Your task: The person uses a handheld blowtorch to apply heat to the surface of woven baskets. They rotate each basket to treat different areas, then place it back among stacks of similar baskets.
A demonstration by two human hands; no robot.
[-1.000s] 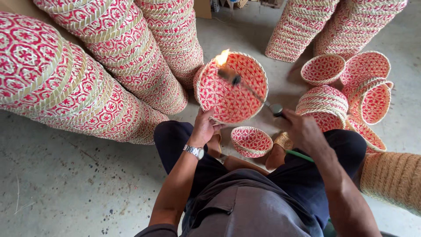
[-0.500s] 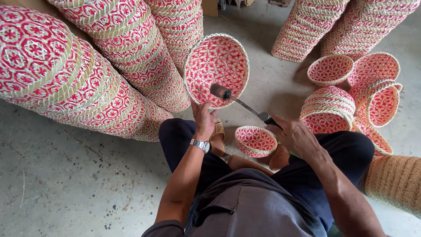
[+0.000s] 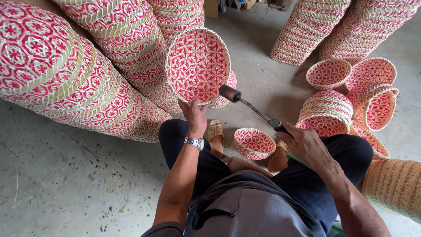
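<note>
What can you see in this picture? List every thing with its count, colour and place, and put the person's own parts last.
basket: one, red and straw, held up at centre by its lower rim
torch: one, black nozzle on a thin metal neck, no flame showing, right of that basket
small basket: one, red and straw, on the floor between the feet
basket stacks: several long ones, red and straw, lying upper left, standing upper right
loose baskets: a pile, red and straw, on the right
sandals: two, tan, on the feet
wristwatch: one, silver, left wrist
left hand: holds the basket
right hand: grips the torch
</note>
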